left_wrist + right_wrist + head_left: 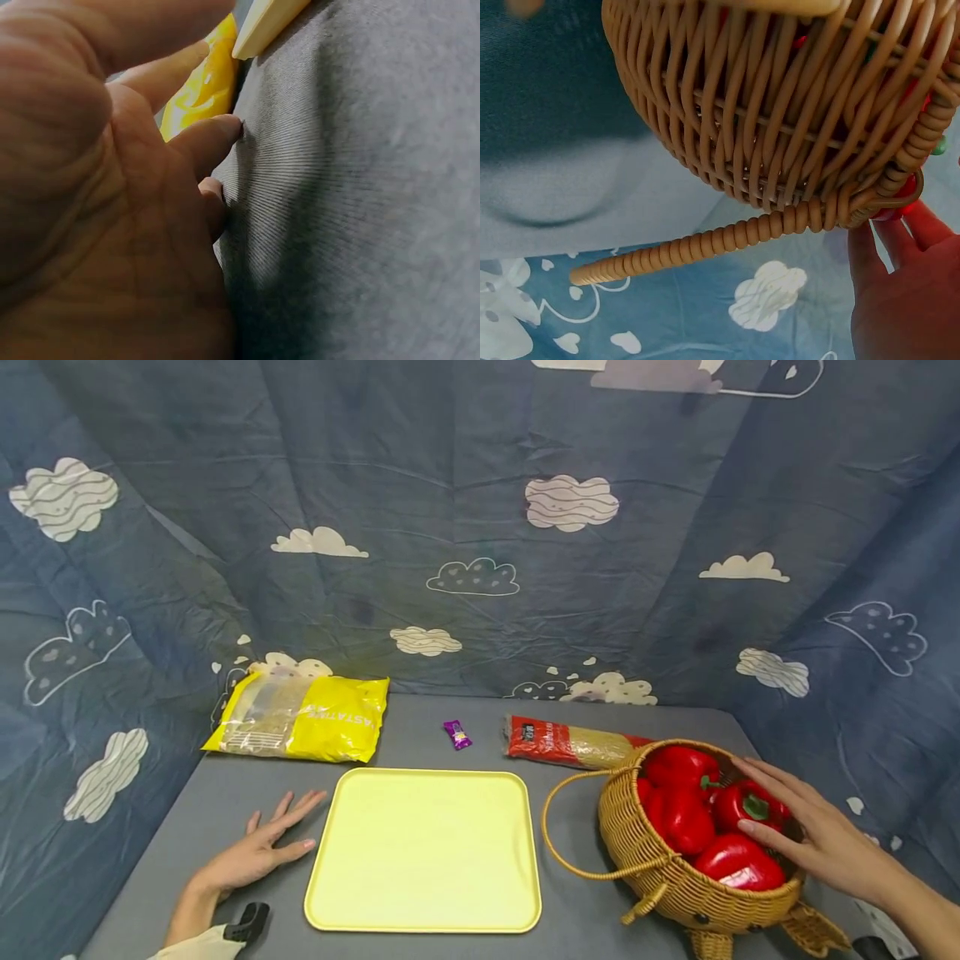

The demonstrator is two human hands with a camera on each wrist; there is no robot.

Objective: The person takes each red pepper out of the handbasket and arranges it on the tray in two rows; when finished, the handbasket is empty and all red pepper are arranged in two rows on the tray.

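Note:
My right hand (817, 835) reaches over the right rim of a wicker basket (660, 885). Its fingers and thumb are spread about a red bell pepper (738, 806) with a green stem; contact is hard to tell. More red bell peppers (686, 822) fill the basket. In the right wrist view, the hand (907, 292) is at the rim, by the basket's weave (750, 105). To the left, my left hand (251, 856) lies at the table beside a pale yellow tray (423, 852), its fingers spread and holding nothing. The left wrist view shows its palm (142, 217) close up.
A yellow pasta bag (337, 718) lies at the back left. Behind the tray is a small purple wrapped candy (457, 735). A red packet of noodles (555, 742) extends partly behind the basket. The basket's looped handle (555, 835) leans toward the tray. A cloud-patterned curtain (480, 510) encloses the table.

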